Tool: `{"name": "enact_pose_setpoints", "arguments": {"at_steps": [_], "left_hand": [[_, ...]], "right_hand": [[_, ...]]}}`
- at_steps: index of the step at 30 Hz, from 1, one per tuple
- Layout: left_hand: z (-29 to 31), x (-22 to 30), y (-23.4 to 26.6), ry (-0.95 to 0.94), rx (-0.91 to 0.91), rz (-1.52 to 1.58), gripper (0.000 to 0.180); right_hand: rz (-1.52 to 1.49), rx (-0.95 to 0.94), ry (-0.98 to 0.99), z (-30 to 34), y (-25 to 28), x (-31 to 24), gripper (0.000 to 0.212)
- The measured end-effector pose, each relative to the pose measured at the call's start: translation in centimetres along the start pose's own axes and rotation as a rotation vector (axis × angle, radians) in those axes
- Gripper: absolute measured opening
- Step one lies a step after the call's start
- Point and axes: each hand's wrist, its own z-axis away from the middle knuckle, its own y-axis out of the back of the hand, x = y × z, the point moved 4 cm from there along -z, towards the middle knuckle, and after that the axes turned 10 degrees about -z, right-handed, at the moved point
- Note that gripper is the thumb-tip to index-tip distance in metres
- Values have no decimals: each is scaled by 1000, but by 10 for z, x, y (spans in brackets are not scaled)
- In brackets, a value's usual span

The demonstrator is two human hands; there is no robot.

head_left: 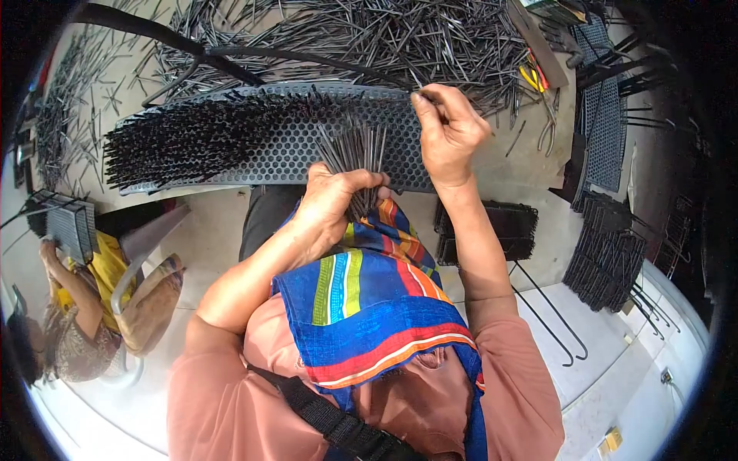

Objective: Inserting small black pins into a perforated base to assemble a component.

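Observation:
My left hand (327, 196) is closed around a bundle of thin dark sticks (365, 150), their upper ends fanned out over the near edge of a black perforated tray (403, 154). Black-coated sticks (192, 138) stand packed in the tray's holes, densest on the left and thinning toward the right. Thumb and fingers of my right hand (453, 142) are pinched together above the tray's right end. A thin stick's tip pokes up from that pinch; the rest of it is hidden by the fingers.
Loose dark sticks (369, 38) lie heaped across the table behind the tray. Pliers (547, 134) and yellow-red handled tools (533, 75) lie at the right. Filled racks (603, 250) with wire legs stand on the floor to the right. Another person (81, 323) sits at the left.

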Motion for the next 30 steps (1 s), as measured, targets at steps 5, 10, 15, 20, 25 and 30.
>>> {"name": "enact_pose_setpoints", "arguments": {"at_steps": [5,10,15,20,25,30], "left_hand": [[-2,-1,0,16,0,30,13],[-6,-7,2,16,44,50,14],[-1,0,-7,-11,-101,-25,17],[2,-3,-11,1,-55,-55,14],[0,-1,-3,-59,23,-72,13],[-1,1,-6,-57,-8,-112,14]], "right_hand": [[170,-199,104,-9,-12,-17,12],[239,-272,70,5,-8,-12,20],[-556,-306,-969,41,-5,15,12],[-759,-321,-1114,40,1,24,9],[-626,80,-669,17,17,19,9],[-228,87,-83,2,15,6,10]]}}
